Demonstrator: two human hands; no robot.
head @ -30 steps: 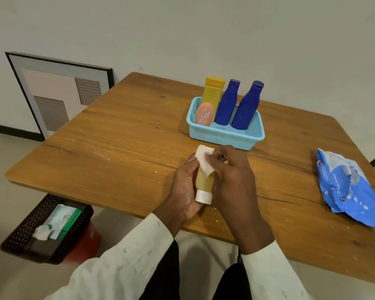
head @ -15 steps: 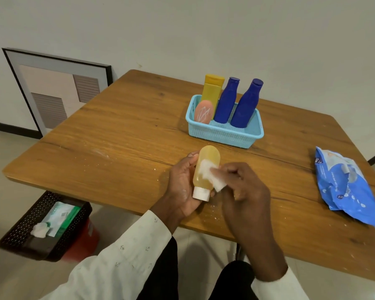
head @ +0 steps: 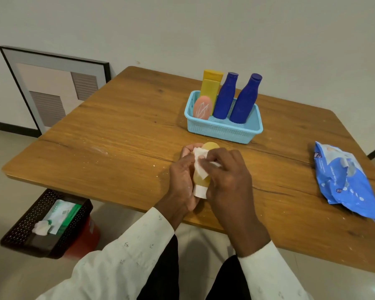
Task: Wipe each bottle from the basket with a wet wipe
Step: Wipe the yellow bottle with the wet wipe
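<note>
Left hand [head: 183, 180] cups the small amber bottle [head: 203, 180] from behind and below, fingers curled round its body, white cap [head: 200, 191] pointing toward the person. Right hand [head: 227, 176] pinches a folded white wet wipe [head: 200, 164] against the bottle's front face, fingertips closed on the cloth. Bottle held just above the wooden table [head: 117, 137], near its front edge, in front of the light blue basket [head: 223, 131]. Looks like soft squeeze plastic, light, part full; probably slick once wet, so the firm cupping grip around the middle seems the right hold, and pressing too hard near the cap could perhaps push contents out. In the basket stand a yellow bottle [head: 211, 87], two dark blue bottles [head: 225, 96] [head: 245, 100] and a pink oval container [head: 202, 108], all upright or leaning slightly. Blue wipes pack [head: 344, 180] lies well apart to the right. Below the table's left side, a black mesh bin [head: 45, 224] holds a crumpled wipe and a green packet. Hard to judge: the bottle's back side, the left fingertips mostly hidden behind it, and whether the cap is fully closed.
</note>
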